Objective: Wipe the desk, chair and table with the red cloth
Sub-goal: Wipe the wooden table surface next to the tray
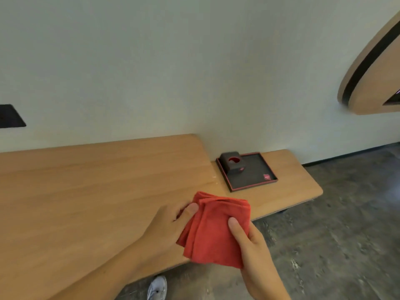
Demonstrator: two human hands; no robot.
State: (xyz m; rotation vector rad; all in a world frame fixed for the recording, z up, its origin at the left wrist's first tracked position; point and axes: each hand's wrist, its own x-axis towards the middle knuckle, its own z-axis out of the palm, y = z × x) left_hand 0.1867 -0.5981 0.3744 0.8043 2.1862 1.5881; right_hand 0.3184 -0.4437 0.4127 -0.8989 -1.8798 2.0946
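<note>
Red cloth (216, 230), folded into a thick layered square, held up between both hands just over the near right edge of the wooden surface (91, 191), partly overhanging the floor. Left hand (166, 226) at the cloth's left edge, thumb laid on top near the upper corner, fingers closed on the folds from beneath and hidden there. Right hand (257, 252) at the lower right corner, thumb pressed flat on the top layer, the other fingers tucked under the fabric, gripping it. Below the hands, a pale shoe (157, 287) on the grey mottled floor (335, 224), peeking out past the surface's front edge. Farther off and to the right, a lower, narrower wooden ledge (298, 182) with rounded corners, adjoining the main surface and running along the wall. On that ledge, a shallow dark tray (263, 167) with a red rim; inside it, at the back left corner, a dark box (232, 163) with a round opening on top showing red within, contents too small to make out, and a small red label or tag (266, 176) near the tray's front right corner. Beyond, pale plain wall (173, 72), with a dark rectangular plate (10, 116) at far left and a rounded wooden panel (372, 72) with a dark band at upper right.
</note>
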